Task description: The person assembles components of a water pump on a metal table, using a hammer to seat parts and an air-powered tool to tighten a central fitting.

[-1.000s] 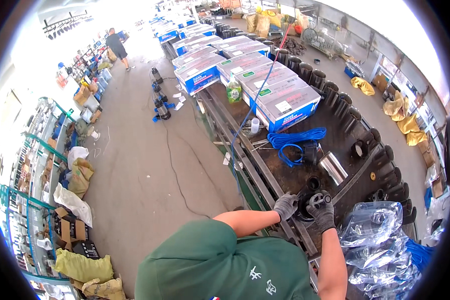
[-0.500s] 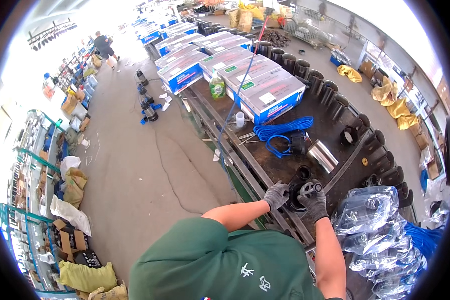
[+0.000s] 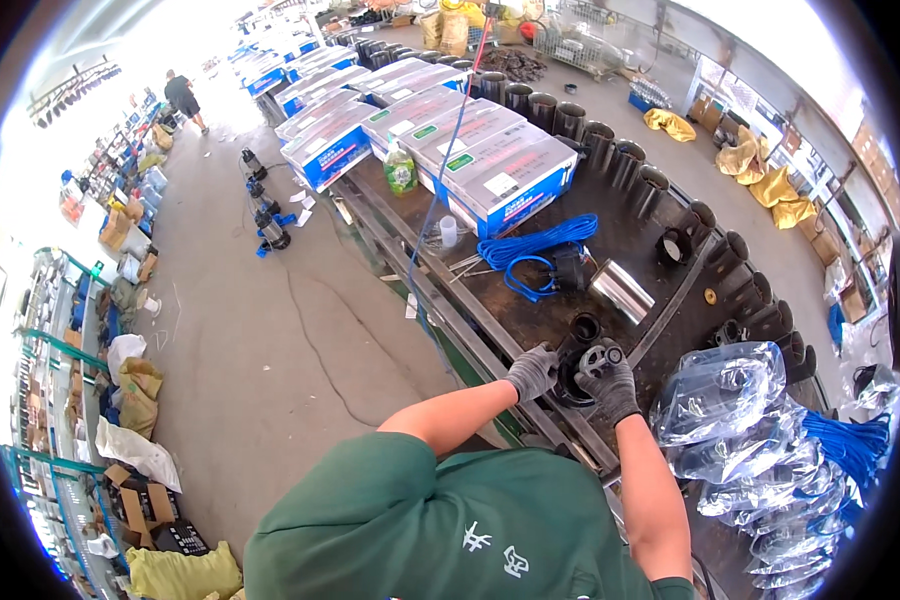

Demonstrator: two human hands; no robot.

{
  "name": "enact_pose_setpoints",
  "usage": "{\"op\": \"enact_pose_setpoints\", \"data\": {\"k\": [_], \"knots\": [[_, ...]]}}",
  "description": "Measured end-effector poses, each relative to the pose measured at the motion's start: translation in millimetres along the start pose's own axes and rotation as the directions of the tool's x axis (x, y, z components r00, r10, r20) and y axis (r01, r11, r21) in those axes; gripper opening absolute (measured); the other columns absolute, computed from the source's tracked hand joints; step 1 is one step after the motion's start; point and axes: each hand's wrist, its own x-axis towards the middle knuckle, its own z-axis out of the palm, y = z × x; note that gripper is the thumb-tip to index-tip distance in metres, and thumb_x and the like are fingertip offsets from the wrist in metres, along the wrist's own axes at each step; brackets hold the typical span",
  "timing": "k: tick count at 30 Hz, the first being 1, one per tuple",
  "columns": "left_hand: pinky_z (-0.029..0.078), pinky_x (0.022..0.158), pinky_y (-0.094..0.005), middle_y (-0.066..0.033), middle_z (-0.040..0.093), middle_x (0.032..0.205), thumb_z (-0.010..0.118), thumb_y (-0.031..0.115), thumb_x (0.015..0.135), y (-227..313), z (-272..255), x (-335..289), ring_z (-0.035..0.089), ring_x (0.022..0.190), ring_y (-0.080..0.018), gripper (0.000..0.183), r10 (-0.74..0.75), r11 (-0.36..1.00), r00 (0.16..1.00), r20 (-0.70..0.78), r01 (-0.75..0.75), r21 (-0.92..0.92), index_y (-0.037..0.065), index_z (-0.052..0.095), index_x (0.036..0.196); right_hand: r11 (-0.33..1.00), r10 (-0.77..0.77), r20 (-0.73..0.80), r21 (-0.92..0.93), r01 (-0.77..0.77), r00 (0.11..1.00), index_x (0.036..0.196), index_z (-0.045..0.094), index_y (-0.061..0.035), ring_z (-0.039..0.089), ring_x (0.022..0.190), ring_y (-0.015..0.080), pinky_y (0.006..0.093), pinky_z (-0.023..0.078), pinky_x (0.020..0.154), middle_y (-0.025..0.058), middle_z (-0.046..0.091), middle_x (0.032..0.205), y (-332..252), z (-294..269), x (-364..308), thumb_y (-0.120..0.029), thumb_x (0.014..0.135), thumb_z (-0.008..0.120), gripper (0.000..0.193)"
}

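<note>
On the dark workbench [image 3: 625, 245] stands a black casting [image 3: 576, 338] with a round pipe mouth, like a pump housing. My left hand [image 3: 532, 373], in a grey glove, has its fingers curled against the casting's left side. In my gloved right hand [image 3: 610, 388] is a small black round part [image 3: 599, 358] with openings in its face, held over the casting's right side. The hand hides the underside of that part, so I cannot tell whether it touches the casting. Beyond them lie a shiny metal cylinder [image 3: 621, 291] and a coiled blue cable [image 3: 540, 243] with a black plug.
Blue-and-grey boxes [image 3: 505, 175] and a green bottle [image 3: 400, 168] stand farther along the bench. Black cylinders [image 3: 645, 190] line its far edge. Clear plastic bags [image 3: 725, 395] lie at right. Several pumps [image 3: 267, 222] stand on the floor; a person [image 3: 182, 97] is far off.
The whole view has shifted, so the bench appears farther left and higher. The round part in my right hand has turned, showing its face with openings. My left hand stays at the casting.
</note>
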Motion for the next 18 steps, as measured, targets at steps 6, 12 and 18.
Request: {"op": "enact_pose_setpoints", "data": {"k": [6,12,18], "knots": [[0.052,0.095,-0.0461,-0.0222,0.067,0.096,0.074,0.012,0.076,15.5,-3.0,1.1,0.062,0.105,-0.0411,0.020,-0.085,0.996,0.996,0.006,0.085,-0.023,0.001,0.069,0.093,0.954,0.122,0.060,0.269,-0.134,0.991,0.138,0.050,-0.0138,0.057,0.121,0.0214,0.0370,0.043,0.116,0.0007,0.063,0.133,35.5,-12.9,28.1,-0.034,0.083,0.078,0.065],[0.054,0.091,-0.0472,-0.0226,0.067,0.106,0.071,0.011,0.079,5.8,22.9,-10.2,0.065,0.101,-0.0416,0.021,-0.154,0.987,0.969,-0.195,0.144,-0.064,0.004,0.071,0.099,0.998,0.044,0.010,0.046,-0.044,0.999,0.144,0.042,-0.0102,0.058,0.121,0.0184,0.0333,0.046,0.113,0.0029,0.062,0.132,39.5,-10.3,29.9,-0.020,0.074,0.088,0.083],[0.055,0.088,-0.0455,-0.0226,0.068,0.104,0.071,0.011,0.079,5.5,28.8,-11.8,0.066,0.098,-0.0417,0.023,-0.191,0.980,0.963,-0.189,0.175,-0.100,0.005,0.073,0.102,0.991,0.077,0.039,0.105,-0.081,0.996,0.141,0.047,-0.0134,0.057,0.123,0.0204,0.0355,0.044,0.115,0.0012,0.063,0.131,37.3,-10.6,31.4,-0.034,0.080,0.082,0.073]]}}
